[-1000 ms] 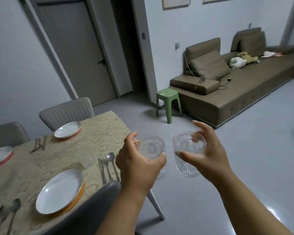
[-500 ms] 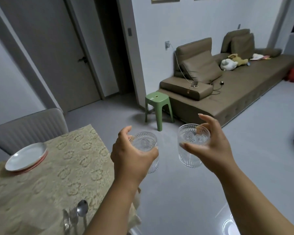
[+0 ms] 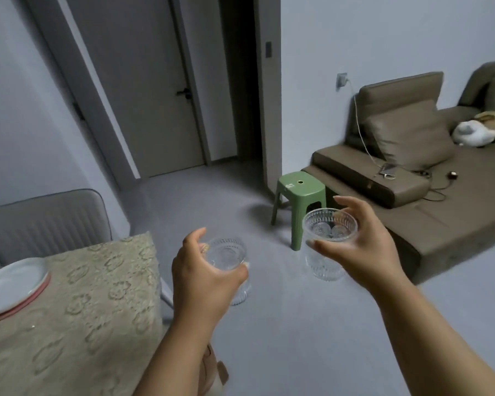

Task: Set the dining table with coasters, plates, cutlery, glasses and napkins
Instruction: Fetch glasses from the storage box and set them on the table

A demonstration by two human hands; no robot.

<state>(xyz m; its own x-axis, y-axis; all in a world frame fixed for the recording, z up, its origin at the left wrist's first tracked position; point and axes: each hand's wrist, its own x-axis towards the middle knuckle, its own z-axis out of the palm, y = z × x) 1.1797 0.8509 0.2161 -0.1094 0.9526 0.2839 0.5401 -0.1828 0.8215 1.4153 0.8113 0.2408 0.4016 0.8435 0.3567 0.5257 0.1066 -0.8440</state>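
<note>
My left hand (image 3: 203, 278) grips a clear patterned glass (image 3: 226, 254) from the side, just past the table's right edge and over the floor. My right hand (image 3: 357, 250) holds a second clear glass (image 3: 323, 267) upright, further right and a little higher. The dining table (image 3: 77, 324) with its beige patterned cloth fills the lower left. A white plate (image 3: 12, 284) lies on a red coaster (image 3: 37, 294) at the table's left side, cut off by the frame edge.
A grey padded chair (image 3: 43, 224) stands behind the table's far corner. A green plastic stool (image 3: 300, 195) is on the grey floor ahead, next to a brown sofa (image 3: 440, 195). A closed door (image 3: 143, 90) is at the back.
The view has swung right along the table: the near plate and cutlery have left the frame. Both hands still carry their glasses, now beside the table's far corner.
</note>
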